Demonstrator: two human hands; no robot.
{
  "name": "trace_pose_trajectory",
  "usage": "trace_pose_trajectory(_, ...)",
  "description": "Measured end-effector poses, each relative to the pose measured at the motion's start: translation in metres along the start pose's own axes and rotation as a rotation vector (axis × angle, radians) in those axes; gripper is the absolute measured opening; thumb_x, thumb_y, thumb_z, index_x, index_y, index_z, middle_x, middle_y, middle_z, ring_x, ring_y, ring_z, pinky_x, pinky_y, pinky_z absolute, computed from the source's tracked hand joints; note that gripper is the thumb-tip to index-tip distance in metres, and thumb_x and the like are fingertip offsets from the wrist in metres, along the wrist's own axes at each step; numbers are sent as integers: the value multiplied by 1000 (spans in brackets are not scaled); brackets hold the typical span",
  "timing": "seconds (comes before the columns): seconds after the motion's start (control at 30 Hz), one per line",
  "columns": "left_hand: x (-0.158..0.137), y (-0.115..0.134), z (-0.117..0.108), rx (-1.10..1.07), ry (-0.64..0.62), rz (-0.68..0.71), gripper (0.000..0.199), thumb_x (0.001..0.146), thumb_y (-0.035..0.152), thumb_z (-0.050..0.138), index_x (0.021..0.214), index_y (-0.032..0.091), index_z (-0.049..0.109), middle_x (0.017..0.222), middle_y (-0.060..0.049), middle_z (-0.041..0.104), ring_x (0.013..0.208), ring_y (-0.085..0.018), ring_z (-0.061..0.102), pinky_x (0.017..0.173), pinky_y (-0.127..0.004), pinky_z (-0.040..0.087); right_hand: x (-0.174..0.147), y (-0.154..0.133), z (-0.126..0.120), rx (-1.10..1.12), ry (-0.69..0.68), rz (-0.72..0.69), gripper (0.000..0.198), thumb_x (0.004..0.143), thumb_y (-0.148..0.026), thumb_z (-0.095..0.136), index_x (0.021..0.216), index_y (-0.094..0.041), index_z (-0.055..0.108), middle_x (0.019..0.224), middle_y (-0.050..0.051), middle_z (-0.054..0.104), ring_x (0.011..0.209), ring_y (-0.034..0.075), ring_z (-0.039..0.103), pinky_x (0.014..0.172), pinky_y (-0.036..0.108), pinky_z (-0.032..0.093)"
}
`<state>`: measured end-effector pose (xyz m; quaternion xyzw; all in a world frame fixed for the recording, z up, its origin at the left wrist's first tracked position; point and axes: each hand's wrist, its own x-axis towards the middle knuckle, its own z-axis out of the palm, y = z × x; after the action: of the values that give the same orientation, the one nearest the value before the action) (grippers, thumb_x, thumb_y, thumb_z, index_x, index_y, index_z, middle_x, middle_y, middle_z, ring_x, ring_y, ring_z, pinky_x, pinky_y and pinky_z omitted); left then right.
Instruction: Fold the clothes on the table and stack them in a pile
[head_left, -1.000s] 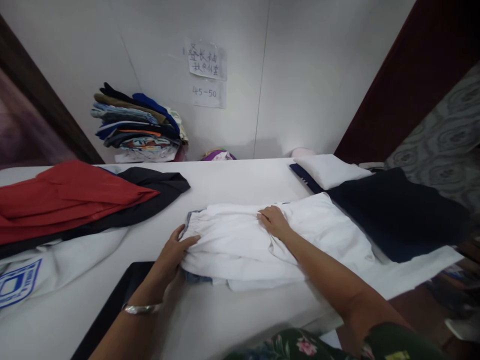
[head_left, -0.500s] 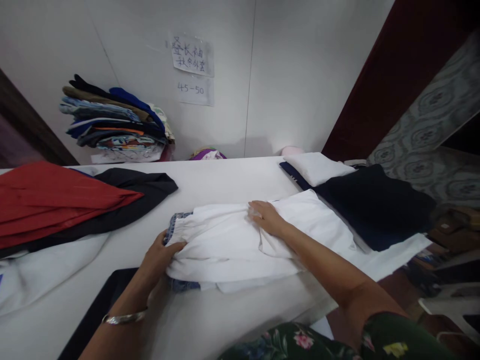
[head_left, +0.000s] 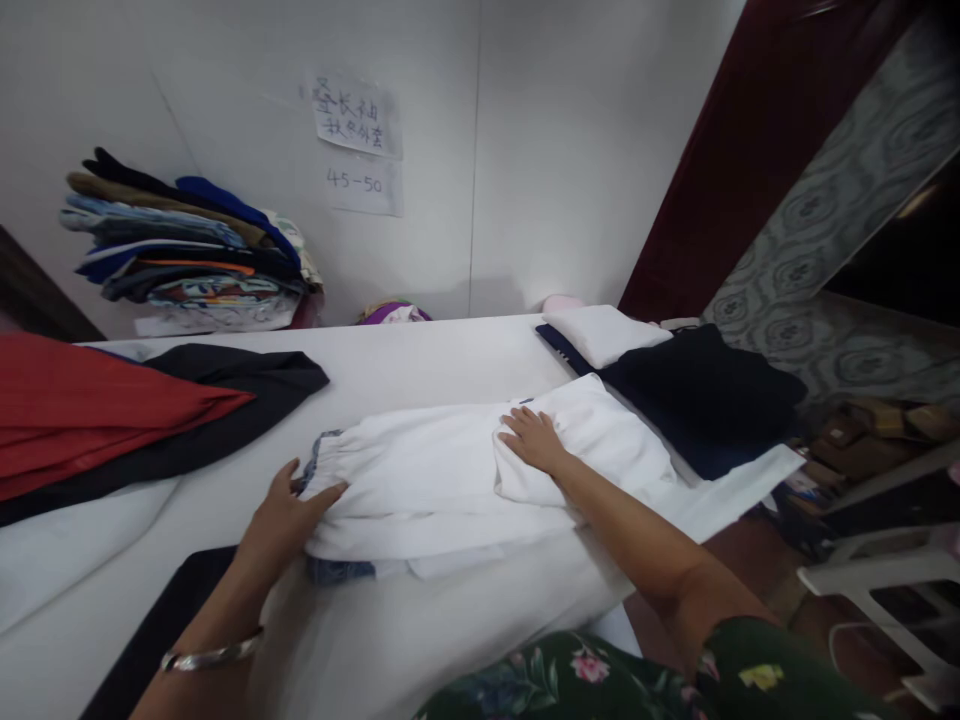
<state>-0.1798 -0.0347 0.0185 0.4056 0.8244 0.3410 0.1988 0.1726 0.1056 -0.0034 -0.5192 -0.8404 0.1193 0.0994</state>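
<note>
A white garment with a gathered elastic waistband lies folded on the table in front of me, on top of blue denim that shows at its left end. My left hand is at the waistband end, thumb resting on the white cloth and the other fingers spread away along the edge. Flat on the folded-over part of the white garment lies my right hand, its fingers slightly apart. A silver bangle is around my left wrist.
Stacked folded clothes stand at the back left. Red cloth and dark grey cloth lie on the left. Dark navy clothes and a white folded piece are at the right. A white stool stands beyond the table.
My right hand now lies flatter and more spread, and the white cloth looks smoother. The left thumb and fingers are further apart at the waistband. The view has shifted a little right.
</note>
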Motion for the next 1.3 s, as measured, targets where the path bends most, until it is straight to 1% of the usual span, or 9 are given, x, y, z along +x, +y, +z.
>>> trace_pose_trajectory(0.13, -16, 22, -11, 156, 151, 267, 85, 74, 60, 54, 143, 13, 35, 149, -18, 38, 134, -40, 38, 111, -54, 31, -17, 8, -20, 307, 119, 3, 48, 95, -47, 39, 138, -26, 50, 147, 7, 44, 141, 24, 30, 115, 51, 18)
trace_pose_trajectory(0.23, -32, 44, -5, 135, 260, 577, 59, 78, 52, 51, 130, 24, 49, 147, -7, 43, 136, -34, 36, 114, -50, 27, -39, 20, -36, 254, 223, -66, 47, 93, -45, 44, 136, -26, 51, 150, 8, 40, 143, 25, 24, 115, 54, 14)
trace_pose_trajectory(0.37, -56, 79, 26, 122, 1, 788, 46, 77, 44, 57, 119, 24, 58, 140, -7, 52, 130, -29, 45, 111, -44, 33, -63, 45, -49, -9, 293, -6, 46, 93, -37, 47, 136, -22, 50, 151, 12, 37, 144, 28, 21, 113, 58, 12)
trace_pose_trajectory(0.53, -90, 125, 88, 225, -307, 933, 41, 83, 36, 56, 121, 22, 60, 141, -9, 51, 130, -27, 45, 108, -44, 35, -73, 71, -30, -166, 143, 147, 47, 96, -36, 43, 139, -19, 45, 153, 15, 32, 143, 32, 23, 109, 60, 21)
trace_pose_trajectory(0.67, -99, 143, 132, 315, -394, 911, 41, 85, 34, 58, 123, 20, 59, 140, -13, 52, 126, -29, 48, 102, -44, 39, -76, 76, -12, -154, 145, 161, 46, 98, -38, 38, 142, -23, 42, 154, 11, 30, 143, 29, 23, 110, 58, 21)
trace_pose_trajectory(0.83, -90, 133, 160, 349, -291, 828, 43, 88, 40, 53, 123, 17, 59, 130, -13, 59, 121, -31, 51, 99, -47, 38, -76, 81, -10, 49, 230, 147, 42, 95, -37, 46, 134, -22, 52, 148, 11, 41, 140, 28, 31, 111, 58, 21)
trace_pose_trajectory(0.97, -83, 115, 167, 222, -207, 804, 41, 87, 39, 54, 121, 16, 59, 131, -13, 57, 123, -28, 49, 105, -44, 36, -90, 99, -22, 279, 439, 54, 37, 92, -34, 48, 124, -22, 62, 136, 11, 56, 133, 25, 44, 109, 51, 32)
trace_pose_trajectory(1.1, -79, 110, 167, 17, -171, 737, 47, 87, 45, 50, 123, 16, 56, 135, -14, 53, 121, -26, 52, 101, -39, 41, -115, 134, -37, 122, 644, 122, 37, 90, -35, 48, 119, -20, 65, 135, 12, 56, 131, 29, 44, 109, 52, 33)
trace_pose_trajectory(1.3, -91, 122, 156, 62, -280, 541, 67, 84, 59, 48, 136, 17, 44, 117, -12, 64, 95, -24, 64, 82, -35, 47, -139, 171, -19, 102, 609, 366, 50, 88, -41, 45, 127, -13, 58, 128, 16, 61, 120, 28, 56, 103, 45, 43)
